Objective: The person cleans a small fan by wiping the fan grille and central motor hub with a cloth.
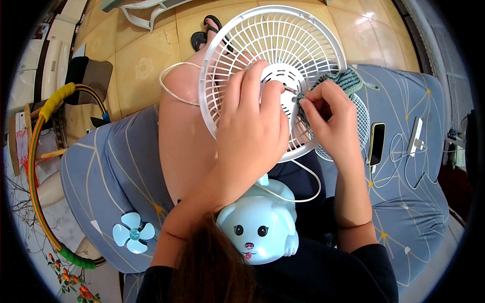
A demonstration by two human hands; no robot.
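A white fan's round rear guard (271,25) stands across my lap, joined to a pale blue dog-shaped base (270,217). My left hand (252,121) reaches over the guard, its bent fingers gripping around the hub, with a fingertip beside the thin metal shaft (290,90). The thumb is hidden. My right hand (331,116) pinches an end of a green and grey striped cloth (348,82) next to the shaft. The rest of the cloth trails behind this hand, over the guard's right rim.
A light blue fan blade (133,233) lies on the grey-blue sofa cover (113,177) at left. The front mesh guard (361,118) rests under my right forearm. Further right are a phone (377,144), a power strip (416,135) and cables. A striped hoop (35,187) leans at the left.
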